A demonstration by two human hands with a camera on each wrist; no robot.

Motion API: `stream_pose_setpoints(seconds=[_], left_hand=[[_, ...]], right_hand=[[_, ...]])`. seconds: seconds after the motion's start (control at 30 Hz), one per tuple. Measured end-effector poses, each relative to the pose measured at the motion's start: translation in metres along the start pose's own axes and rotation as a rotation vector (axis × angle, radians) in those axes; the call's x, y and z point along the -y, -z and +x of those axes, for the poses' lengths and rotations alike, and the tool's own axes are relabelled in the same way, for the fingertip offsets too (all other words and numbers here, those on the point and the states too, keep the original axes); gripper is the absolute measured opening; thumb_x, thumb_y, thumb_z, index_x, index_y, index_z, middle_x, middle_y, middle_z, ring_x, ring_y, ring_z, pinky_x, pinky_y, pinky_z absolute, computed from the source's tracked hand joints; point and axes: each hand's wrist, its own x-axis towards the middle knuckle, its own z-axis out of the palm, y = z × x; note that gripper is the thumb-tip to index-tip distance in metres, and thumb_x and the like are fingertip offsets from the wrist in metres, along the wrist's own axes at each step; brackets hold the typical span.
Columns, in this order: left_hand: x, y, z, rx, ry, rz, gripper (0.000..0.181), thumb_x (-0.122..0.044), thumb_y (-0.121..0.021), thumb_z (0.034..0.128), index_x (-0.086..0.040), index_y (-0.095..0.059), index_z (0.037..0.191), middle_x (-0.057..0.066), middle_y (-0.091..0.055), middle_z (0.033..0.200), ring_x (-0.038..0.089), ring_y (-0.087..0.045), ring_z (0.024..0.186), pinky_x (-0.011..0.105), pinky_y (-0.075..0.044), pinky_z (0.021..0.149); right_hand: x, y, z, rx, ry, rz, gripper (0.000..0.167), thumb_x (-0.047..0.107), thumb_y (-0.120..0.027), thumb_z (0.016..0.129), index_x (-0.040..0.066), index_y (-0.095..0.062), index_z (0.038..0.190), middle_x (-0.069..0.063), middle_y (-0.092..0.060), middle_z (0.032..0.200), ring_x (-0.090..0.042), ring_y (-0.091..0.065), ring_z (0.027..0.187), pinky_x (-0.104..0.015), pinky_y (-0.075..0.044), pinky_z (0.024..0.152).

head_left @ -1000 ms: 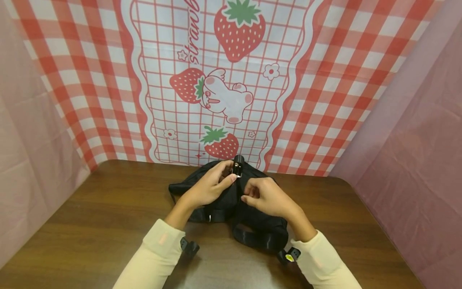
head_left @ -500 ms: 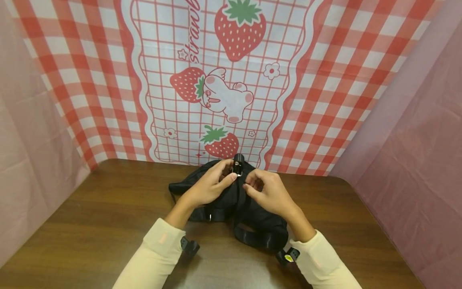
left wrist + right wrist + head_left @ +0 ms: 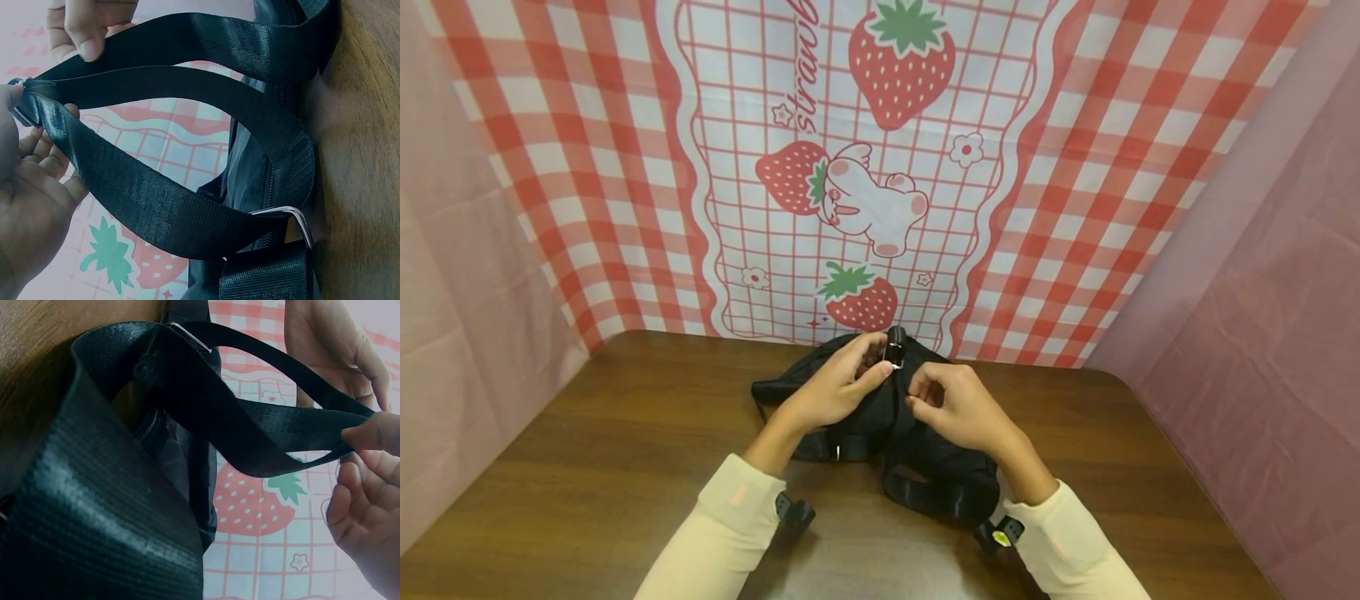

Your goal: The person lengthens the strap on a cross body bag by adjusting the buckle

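Note:
A black bag [image 3: 865, 417] with a wide webbing strap [image 3: 156, 181] rests at the back of the table. My left hand [image 3: 835, 387] holds the strap by its metal slide buckle [image 3: 894, 354], raised above the bag. Close by on the right, my right hand [image 3: 958, 408] pinches the strap between thumb and curled fingers, as the right wrist view also shows. Two loops of webbing run from the hands down to the bag in the left wrist view. A metal ring [image 3: 300, 222] joins the strap to a short webbing tab [image 3: 269, 278]. The buckle's inner threading is hard to make out.
The brown wooden table [image 3: 587, 467] extends around the bag. Behind it hangs a red-and-white checked cloth [image 3: 1075, 167] with strawberry prints, and pink cloth [image 3: 1247, 275] covers the sides. A camera [image 3: 793, 512] is worn on each wrist.
My right hand rose slightly along the strap, then came back down a little. My left hand has stayed at the buckle almost unmoved.

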Motion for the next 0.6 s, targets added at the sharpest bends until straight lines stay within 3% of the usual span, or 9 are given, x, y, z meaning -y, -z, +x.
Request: stream_pose_setpoints(seconds=[0.13,0.27,0.6], left_hand=[[0.0010,0.0004,-0.0006,-0.004,-0.004,0.000,0.040,-0.023,-0.049,0.1106,-0.005,-0.044,0.146,0.011,-0.060,0.125,0.020,-0.060,0.105,0.038,-0.052,0.089],[0.0016,0.0008,-0.0010,-0.003,-0.010,0.004,0.040,-0.022,-0.049,0.1106,-0.005,-0.044,0.146,0.011,-0.060,0.125,0.021,-0.060,0.105,0.039,-0.052,0.089],[-0.0002,-0.0039,0.0020,0.016,-0.012,0.065,0.044,-0.022,-0.050,0.1098,0.001,-0.042,0.147,0.012,-0.057,0.124,0.021,-0.058,0.105,0.038,-0.052,0.090]], right_hand=[[-0.0028,-0.0008,-0.0006,0.055,-0.020,-0.008,0.019,0.002,-0.078,0.085,0.015,-0.065,0.083,0.009,-0.060,0.073,-0.006,-0.057,0.065,-0.025,-0.051,0.057],[-0.0034,-0.0015,-0.0004,0.059,-0.020,-0.014,0.018,0.002,-0.079,0.085,0.015,-0.065,0.084,0.008,-0.060,0.074,-0.006,-0.057,0.065,-0.025,-0.051,0.058],[-0.0004,-0.0019,0.0016,-0.102,0.035,-0.034,0.015,0.006,-0.081,0.088,0.012,-0.067,0.091,0.007,-0.062,0.078,-0.006,-0.057,0.067,-0.029,-0.052,0.058]])
